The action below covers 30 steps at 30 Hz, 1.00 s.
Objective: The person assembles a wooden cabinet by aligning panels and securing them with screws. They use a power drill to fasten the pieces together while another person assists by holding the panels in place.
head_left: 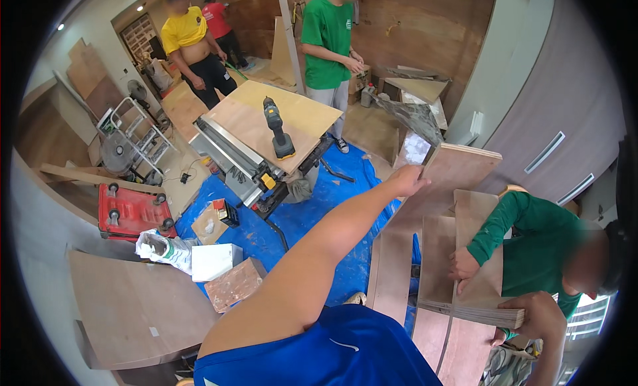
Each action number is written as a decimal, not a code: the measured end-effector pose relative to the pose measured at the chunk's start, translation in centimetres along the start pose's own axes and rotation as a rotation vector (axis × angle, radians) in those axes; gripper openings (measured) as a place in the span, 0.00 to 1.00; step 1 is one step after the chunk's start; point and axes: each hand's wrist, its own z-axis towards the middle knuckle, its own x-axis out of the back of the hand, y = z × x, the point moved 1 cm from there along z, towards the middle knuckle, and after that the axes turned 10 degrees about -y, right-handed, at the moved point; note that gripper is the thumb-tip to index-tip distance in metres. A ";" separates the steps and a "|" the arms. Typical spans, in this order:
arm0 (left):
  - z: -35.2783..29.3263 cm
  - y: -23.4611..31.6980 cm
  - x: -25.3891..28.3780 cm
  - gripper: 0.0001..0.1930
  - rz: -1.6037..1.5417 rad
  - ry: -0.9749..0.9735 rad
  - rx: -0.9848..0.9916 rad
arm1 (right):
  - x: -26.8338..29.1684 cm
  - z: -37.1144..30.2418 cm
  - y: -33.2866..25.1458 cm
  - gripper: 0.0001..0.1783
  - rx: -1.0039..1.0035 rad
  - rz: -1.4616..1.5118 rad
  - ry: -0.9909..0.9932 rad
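"How are the walls finished?"

"The back wall (452,14) is faced with brown wood; at right, grey panelling (575,67) is fitted with pale slots (545,153)."

"And the floor (365,123)?"

"It is partly covered by blue sheeting (332,193). Lit ceiling lights (61,26) are seen at upper left; brightness is shown through slats (588,349) at lower right."

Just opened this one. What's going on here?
The person's left hand is at the edge of a plywood board, while the right hand is at the end of a stack of thin wooden panels, seemingly gripping it. A co-worker in a green top is close by at the right, one hand on the wood. Beyond them, a cordless drill sits on the worktable, with nobody touching it.
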 end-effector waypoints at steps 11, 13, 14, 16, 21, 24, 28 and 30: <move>0.7 -0.6 -0.8 0.18 -0.063 0.015 0.049 | 0.2 -1.3 1.8 0.26 -0.079 -0.059 0.110; 1.4 -2.0 -1.4 0.18 -0.056 0.049 0.045 | 0.0 -1.0 3.1 0.28 -0.098 -0.065 0.128; 1.7 -2.3 -1.7 0.18 -0.034 0.058 0.043 | -0.2 -0.9 3.6 0.29 -0.109 -0.066 0.135; 2.2 -2.6 -1.8 0.18 0.009 0.073 0.037 | -0.1 -0.9 4.3 0.31 -0.139 -0.077 0.104; 2.6 -2.5 -1.3 0.19 -0.030 -0.007 0.052 | -0.7 -1.9 6.6 0.32 -0.169 -0.039 0.119; 2.7 -2.7 -1.1 0.19 -0.033 -0.005 0.016 | -0.9 -2.4 7.5 0.33 -0.210 -0.011 0.131; 2.9 -3.2 -1.1 0.19 -0.037 -0.007 -0.005 | -1.2 -2.6 8.8 0.34 -0.226 -0.022 0.138; 3.3 -3.4 -1.4 0.19 -0.028 -0.018 0.008 | -1.3 -2.7 9.6 0.34 -0.227 -0.001 0.139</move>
